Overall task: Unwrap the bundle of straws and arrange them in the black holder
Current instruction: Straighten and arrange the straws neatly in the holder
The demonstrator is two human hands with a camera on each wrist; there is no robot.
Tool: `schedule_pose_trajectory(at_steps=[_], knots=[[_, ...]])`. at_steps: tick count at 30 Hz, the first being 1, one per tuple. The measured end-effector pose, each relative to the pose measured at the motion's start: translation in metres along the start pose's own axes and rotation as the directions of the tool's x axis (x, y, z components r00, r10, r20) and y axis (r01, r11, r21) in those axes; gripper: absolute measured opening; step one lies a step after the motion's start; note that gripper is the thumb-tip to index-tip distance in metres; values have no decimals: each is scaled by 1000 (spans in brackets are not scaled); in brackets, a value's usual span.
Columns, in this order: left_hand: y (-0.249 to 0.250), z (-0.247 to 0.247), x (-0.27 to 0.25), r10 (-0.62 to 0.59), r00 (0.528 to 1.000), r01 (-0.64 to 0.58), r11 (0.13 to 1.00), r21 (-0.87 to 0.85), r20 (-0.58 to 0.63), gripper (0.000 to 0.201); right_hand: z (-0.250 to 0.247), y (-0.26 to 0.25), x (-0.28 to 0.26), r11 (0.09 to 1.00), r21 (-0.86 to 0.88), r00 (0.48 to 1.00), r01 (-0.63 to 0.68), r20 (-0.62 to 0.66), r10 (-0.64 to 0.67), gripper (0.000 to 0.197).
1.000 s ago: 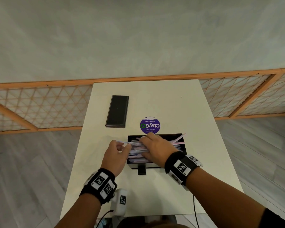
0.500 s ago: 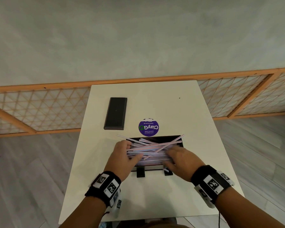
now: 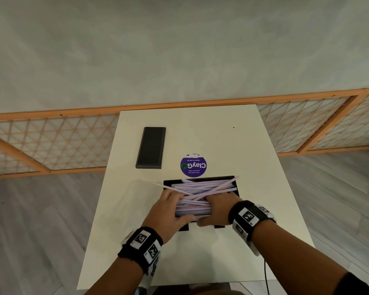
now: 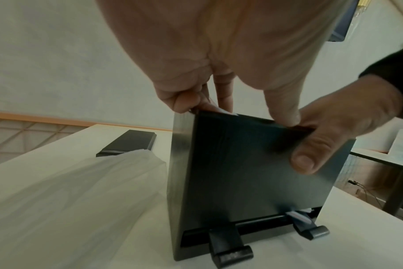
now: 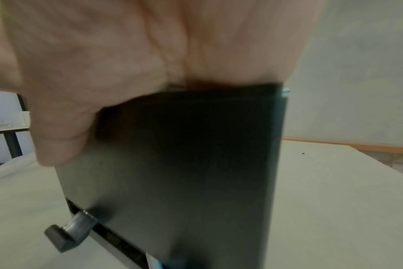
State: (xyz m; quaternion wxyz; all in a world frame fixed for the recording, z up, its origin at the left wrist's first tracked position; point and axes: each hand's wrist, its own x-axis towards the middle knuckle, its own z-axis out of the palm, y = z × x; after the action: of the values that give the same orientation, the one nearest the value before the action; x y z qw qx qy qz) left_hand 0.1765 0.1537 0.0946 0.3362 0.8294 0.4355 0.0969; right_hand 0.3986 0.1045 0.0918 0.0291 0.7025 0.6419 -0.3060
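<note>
On the white table [image 3: 200, 262], near its middle, we see the black holder [image 3: 234, 184] heaped with straws [image 3: 200, 188]; our left hand [image 3: 168, 211] and right hand [image 3: 217, 207] clamp the pile's near part from either side, fingers curled in. From the left wrist, both thumbs press the holder's front wall. From the right wrist, blur hides our fingers.

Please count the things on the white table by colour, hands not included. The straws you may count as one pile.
Black: 2, the holder and the flat lid
Purple: 1, the round sticker
Pink and blue: 1, the pile of straws
White: 1, the plastic wrap, seen only from the left wrist
Total: 5
</note>
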Motion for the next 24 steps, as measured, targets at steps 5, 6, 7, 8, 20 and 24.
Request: schedule_pose_trajectory(at_steps=[5,6,7,8,20,24], knots=[[-3,3,-2,-16,1000,15,1000,-15,-15,52,-6,-2,3,998,54,999,34,-41,-32,77],[-4,4,-2,-18,1000,17,1000,-19,-18,53,-7,-3,4,998,48,998,40,-44,-38,80],[-4,4,-1,-18,1000,17,1000,-21,-21,53,-7,-4,4,999,33,999,40,-36,-38,83],[-4,4,-1,-18,1000,18,1000,-23,-23,53,-8,-5,5,999,14,999,33,-18,-33,85],[-5,3,-1,-34,999,33,999,-28,-21,57,-23,-8,0,988,-127,994,87,77,-78,80],[-3,3,-1,-48,999,48,999,-21,-24,54,-29,-2,-14,977,-163,991,134,-2,-137,67]])
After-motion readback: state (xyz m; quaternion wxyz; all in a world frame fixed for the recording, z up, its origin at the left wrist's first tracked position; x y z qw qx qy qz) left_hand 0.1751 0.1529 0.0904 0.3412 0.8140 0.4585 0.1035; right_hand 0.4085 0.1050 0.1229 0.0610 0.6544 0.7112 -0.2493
